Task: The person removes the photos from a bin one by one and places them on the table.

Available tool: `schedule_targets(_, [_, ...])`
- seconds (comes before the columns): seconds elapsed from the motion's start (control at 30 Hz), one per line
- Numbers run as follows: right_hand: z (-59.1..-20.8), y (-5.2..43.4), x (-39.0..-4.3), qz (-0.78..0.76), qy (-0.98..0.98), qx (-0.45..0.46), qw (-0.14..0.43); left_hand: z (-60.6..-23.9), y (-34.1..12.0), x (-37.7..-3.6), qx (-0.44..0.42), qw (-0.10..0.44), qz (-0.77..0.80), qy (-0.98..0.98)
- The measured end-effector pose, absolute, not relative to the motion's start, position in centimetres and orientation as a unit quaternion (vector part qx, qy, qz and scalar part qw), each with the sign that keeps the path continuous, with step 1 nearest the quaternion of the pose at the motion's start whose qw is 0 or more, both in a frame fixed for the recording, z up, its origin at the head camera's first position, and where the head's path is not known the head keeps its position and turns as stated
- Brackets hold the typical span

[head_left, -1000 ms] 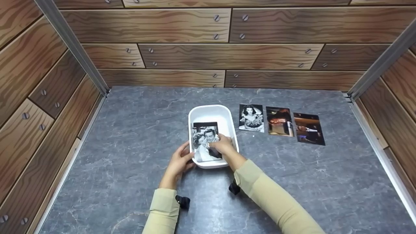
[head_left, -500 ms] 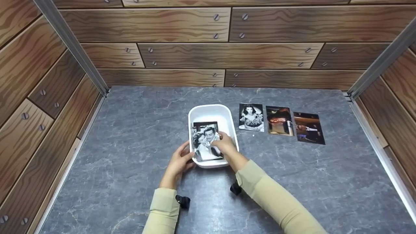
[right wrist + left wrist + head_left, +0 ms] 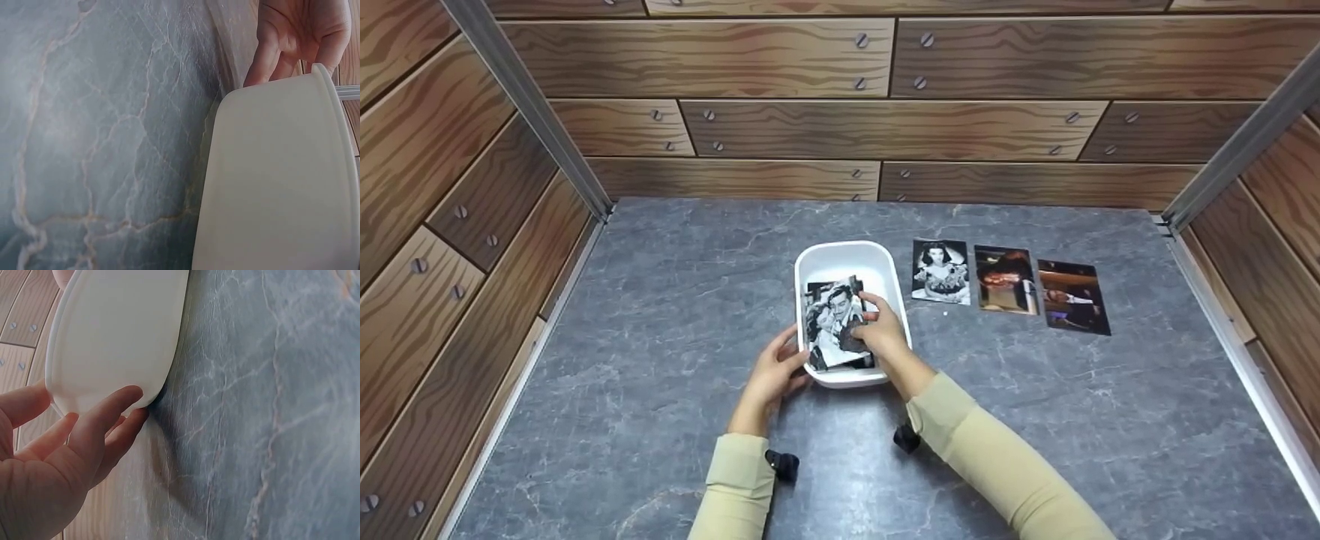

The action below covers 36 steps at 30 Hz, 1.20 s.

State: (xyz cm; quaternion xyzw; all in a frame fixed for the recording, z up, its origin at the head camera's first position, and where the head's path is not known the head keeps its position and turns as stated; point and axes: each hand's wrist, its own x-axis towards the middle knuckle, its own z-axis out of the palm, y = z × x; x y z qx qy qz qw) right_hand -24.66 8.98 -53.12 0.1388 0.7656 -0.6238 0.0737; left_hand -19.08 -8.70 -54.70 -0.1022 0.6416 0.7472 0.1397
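Note:
A white plastic tub (image 3: 847,253) with rounded corners stands on the grey marbled table, and photos lie inside it. Inside the tub my right hand (image 3: 885,330) pinches the right edge of a black-and-white photo (image 3: 832,330) of a couple. This photo lies turned over at least one other dark-edged photo; how many are below is hidden. My left hand (image 3: 771,369) holds the tub at its near left corner, thumb at the rim and fingers against the outer wall. In the left wrist view my left hand (image 3: 67,450) shows against that wall. The tub's side hides my right hand in the right wrist view.
Right of the tub, a black-and-white photo of a woman (image 3: 940,272), a reddish photo (image 3: 1006,280) and a dark photo (image 3: 1073,297) lie in a row. A tiny white speck (image 3: 945,313) lies below them. Wood-patterned panels (image 3: 780,127) enclose the table.
The couple photo has turned and slid over what lies below it, its top edge now slanted. My right hand has shifted slightly with it. The left hand and the tub stay put.

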Motion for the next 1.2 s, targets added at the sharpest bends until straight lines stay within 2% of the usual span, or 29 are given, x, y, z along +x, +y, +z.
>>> schedule_targets(0.37, [-51.7,9.6,-25.5,-0.672,0.728,0.124,0.061,-54.6,-8.7,-19.2,-0.111,0.148,0.738,0.649])
schedule_targets(0.6, [-49.8,12.2,-26.4,-0.728,0.676,0.111,0.017,-54.6,-8.8,-19.1,-0.099,0.143,0.745,0.644])
schedule_targets(0.97, [-49.6,22.3,-27.9,-0.749,0.647,0.140,-0.037,-54.6,-8.7,-19.1,-0.112,0.146,0.738,0.649])
schedule_targets(1.2, [-49.6,30.2,-27.2,-0.751,0.620,0.219,-0.059,-54.6,-8.7,-18.9,-0.105,0.147,0.740,0.648])
